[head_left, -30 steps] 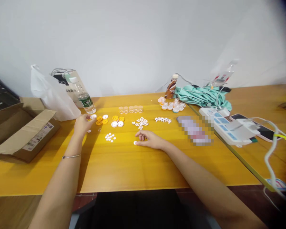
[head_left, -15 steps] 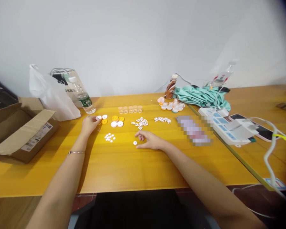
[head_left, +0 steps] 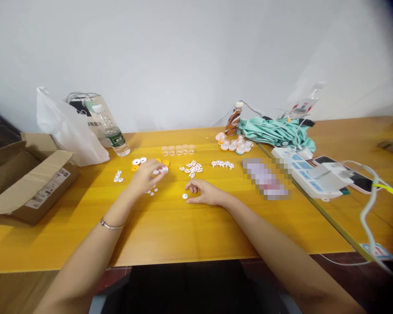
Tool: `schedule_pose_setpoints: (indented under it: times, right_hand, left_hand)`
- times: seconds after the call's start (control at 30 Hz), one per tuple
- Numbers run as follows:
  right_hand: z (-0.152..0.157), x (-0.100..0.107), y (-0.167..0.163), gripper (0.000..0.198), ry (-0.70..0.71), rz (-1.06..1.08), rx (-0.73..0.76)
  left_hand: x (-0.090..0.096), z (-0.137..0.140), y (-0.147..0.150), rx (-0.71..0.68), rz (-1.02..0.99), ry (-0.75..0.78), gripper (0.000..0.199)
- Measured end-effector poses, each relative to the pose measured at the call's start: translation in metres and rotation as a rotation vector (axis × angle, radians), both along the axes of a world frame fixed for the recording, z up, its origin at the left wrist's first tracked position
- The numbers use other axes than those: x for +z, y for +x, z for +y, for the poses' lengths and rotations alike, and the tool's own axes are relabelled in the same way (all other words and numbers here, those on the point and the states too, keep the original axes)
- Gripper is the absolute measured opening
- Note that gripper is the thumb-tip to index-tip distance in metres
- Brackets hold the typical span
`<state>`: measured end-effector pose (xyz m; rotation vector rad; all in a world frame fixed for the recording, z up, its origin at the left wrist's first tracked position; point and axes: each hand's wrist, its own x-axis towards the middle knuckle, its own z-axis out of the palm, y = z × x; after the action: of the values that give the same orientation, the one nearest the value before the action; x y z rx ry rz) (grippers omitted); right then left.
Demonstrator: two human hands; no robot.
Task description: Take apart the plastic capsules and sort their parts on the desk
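My left hand (head_left: 146, 174) is over the white and yellow round caps, its fingertips pinched together beside a white cap (head_left: 163, 169). Whatever the fingers hold, if anything, is too small to make out. More white caps (head_left: 143, 160) and a yellow cap (head_left: 135, 168) sit just behind the hand. Small white discs (head_left: 152, 192) lie partly hidden beneath it. My right hand (head_left: 205, 192) rests on the table, thumb and curled fingers apart. By its fingertips, a small white round piece (head_left: 185, 196) lies on the wood.
Clear round cups (head_left: 178, 150) stand in a row behind, with white perforated pieces (head_left: 193, 168) nearer. Small white parts (head_left: 118, 176) lie left. A water bottle (head_left: 116, 137) and cardboard box (head_left: 49, 187) stand left; capped cups (head_left: 237, 145) and a power strip (head_left: 301, 174) are right.
My left hand has moved right from the left-hand caps to the white caps in the middle, uncovering small white parts on the left. My right hand has stayed in place.
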<state>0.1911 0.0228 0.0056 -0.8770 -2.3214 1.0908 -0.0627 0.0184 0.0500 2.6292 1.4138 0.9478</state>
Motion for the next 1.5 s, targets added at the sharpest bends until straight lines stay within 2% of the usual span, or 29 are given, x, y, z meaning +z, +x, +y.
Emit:
schedule_pose_setpoints:
  times: [0.07, 0.13, 0.2, 0.43, 0.7, 0.77, 0.9, 0.97, 1.03, 1.1, 1.2, 1.37, 1.5]
  right_hand:
    - [-0.001, 0.001, 0.000, 0.035, -0.002, 0.017, -0.003]
    - [-0.001, 0.002, 0.000, 0.034, -0.008, 0.036, 0.001]
    - [-0.002, 0.004, 0.000, 0.030, -0.013, 0.049, 0.008]
    - [0.000, 0.003, 0.000, 0.030, -0.026, 0.035, 0.000]
    - [0.002, 0.014, 0.009, 0.033, -0.109, 0.091, 0.008]
    - [0.013, 0.019, 0.020, 0.030, -0.073, 0.145, -0.154]
    - [0.055, 0.026, 0.061, 0.021, 0.140, 0.276, -0.772]
    - [0.077, 0.026, 0.088, 0.020, 0.246, 0.220, -1.021]
    - [0.094, 0.025, 0.112, 0.023, 0.335, 0.056, -1.175]
    - [0.106, 0.023, 0.128, 0.030, 0.372, -0.124, -1.261]
    - [0.115, 0.020, 0.136, 0.040, 0.342, -0.305, -1.294]
    - [0.126, 0.018, 0.129, 0.048, 0.328, -0.420, -1.280]
    - [0.131, 0.016, 0.124, 0.041, 0.350, -0.454, -1.271]
  left_hand:
    - [-0.001, -0.014, 0.025, -0.238, 0.108, -0.137, 0.021]
    - [-0.005, -0.024, 0.043, -0.353, 0.117, -0.219, 0.022]
    - [-0.010, -0.028, 0.051, -0.405, 0.083, -0.276, 0.022]
    - [-0.023, -0.026, 0.054, -0.401, 0.020, -0.404, 0.011]
    - [-0.025, -0.024, 0.054, -0.376, 0.060, -0.334, 0.010]
    - [-0.027, -0.023, 0.053, -0.375, 0.074, -0.315, 0.011]
    - [-0.029, -0.022, 0.051, -0.376, 0.135, -0.272, 0.013]
    - [-0.029, -0.023, 0.051, -0.380, 0.163, -0.246, 0.015]
    - [-0.027, -0.023, 0.050, -0.373, 0.164, -0.218, 0.018]
    - [-0.025, -0.023, 0.048, -0.346, 0.148, -0.189, 0.021]
    - [-0.022, -0.020, 0.042, -0.296, 0.127, -0.135, 0.022]
    - [-0.007, -0.012, 0.024, -0.210, 0.053, -0.007, 0.019]
    - [0.013, -0.003, -0.006, -0.073, -0.051, 0.096, 0.016]
